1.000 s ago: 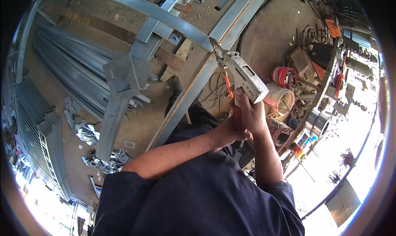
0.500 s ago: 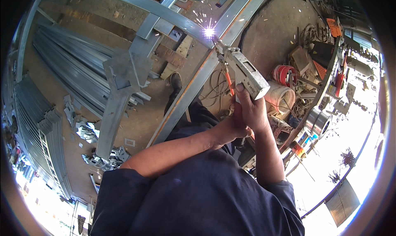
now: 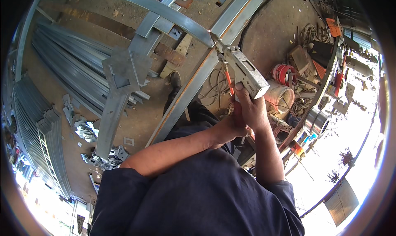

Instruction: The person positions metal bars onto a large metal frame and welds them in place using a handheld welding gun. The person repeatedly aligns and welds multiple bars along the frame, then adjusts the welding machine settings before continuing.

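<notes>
A welding gun (image 3: 247, 73) with a boxy grey body and a reddish handle slants up and left from my hands. My right hand (image 3: 251, 108) wraps its handle, thumb up against the rear of the body. Below it, my left hand (image 3: 232, 131) is closed around the lower handle; its fingers are partly hidden. At the gun's tip a tiny glowing spot shows where a curved steel beam (image 3: 165, 11) meets a long straight steel beam (image 3: 197, 73). An orange hose or cable (image 3: 229, 80) runs beside the gun.
Left of me stands a steel post with a plate (image 3: 119, 75), near stacked metal profiles (image 3: 70, 58) and scrap offcuts (image 3: 86, 131). On the right lie a red bucket (image 3: 284, 74), a whitish bucket (image 3: 280, 98) and a cluttered rack edge (image 3: 319, 93). Coiled cable (image 3: 214, 87) lies beyond the beam.
The bright violet arc and flying sparks at the joint have died down to a small glowing spot. Both hands and the welding gun have stayed nearly in place.
</notes>
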Motion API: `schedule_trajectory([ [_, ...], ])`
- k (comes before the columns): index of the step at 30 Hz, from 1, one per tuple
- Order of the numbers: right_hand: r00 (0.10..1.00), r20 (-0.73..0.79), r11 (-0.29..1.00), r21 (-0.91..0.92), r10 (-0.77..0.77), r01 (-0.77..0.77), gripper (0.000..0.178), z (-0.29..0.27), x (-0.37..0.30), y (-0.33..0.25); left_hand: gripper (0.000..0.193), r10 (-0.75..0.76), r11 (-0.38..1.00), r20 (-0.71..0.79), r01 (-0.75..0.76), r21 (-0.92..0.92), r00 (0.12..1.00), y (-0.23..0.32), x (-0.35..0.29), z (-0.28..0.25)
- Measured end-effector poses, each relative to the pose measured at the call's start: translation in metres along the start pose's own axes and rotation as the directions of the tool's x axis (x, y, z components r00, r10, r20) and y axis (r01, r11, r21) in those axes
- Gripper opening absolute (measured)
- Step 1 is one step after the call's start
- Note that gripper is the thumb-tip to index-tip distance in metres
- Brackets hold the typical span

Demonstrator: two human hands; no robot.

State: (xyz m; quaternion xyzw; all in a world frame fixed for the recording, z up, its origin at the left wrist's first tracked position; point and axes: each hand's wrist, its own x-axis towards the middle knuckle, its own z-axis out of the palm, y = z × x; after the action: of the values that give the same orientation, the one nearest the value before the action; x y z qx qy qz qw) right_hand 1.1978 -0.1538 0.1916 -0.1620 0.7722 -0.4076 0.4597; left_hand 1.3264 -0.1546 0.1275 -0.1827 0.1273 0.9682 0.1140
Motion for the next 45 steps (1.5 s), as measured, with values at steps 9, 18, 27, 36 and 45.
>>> schedule_trajectory([
  [9, 1.000, -0.016, 1.000, 0.010, -0.003, 0.003, 0.041, 0.002, -0.001, 0.001, 0.030, -0.004, 0.999, -0.031, 0.003, -0.036, 1.000, 0.001, -0.001, 0.005],
  [18, 1.000, -0.028, 1.000, -0.017, 0.012, -0.012, 0.041, 0.002, -0.001, -0.002, 0.048, -0.014, 1.000, 0.003, 0.014, 0.013, 1.000, -0.006, 0.003, -0.005],
  [27, 1.000, -0.020, 1.000, -0.028, 0.010, -0.010, 0.041, 0.002, -0.003, 0.000, 0.045, -0.003, 1.000, 0.001, 0.003, 0.005, 1.000, -0.008, 0.002, -0.004],
  [36, 0.999, -0.007, 0.997, -0.066, 0.040, -0.041, 0.042, -0.001, -0.005, 0.004, 0.039, -0.035, 0.999, -0.024, 0.035, 0.010, 0.999, -0.005, -0.001, 0.000],
  [45, 1.000, -0.004, 0.997, -0.079, -0.003, 0.003, 0.040, -0.001, -0.008, 0.011, 0.031, -0.067, 0.997, -0.023, 0.066, -0.029, 0.997, -0.013, -0.001, -0.003],
])
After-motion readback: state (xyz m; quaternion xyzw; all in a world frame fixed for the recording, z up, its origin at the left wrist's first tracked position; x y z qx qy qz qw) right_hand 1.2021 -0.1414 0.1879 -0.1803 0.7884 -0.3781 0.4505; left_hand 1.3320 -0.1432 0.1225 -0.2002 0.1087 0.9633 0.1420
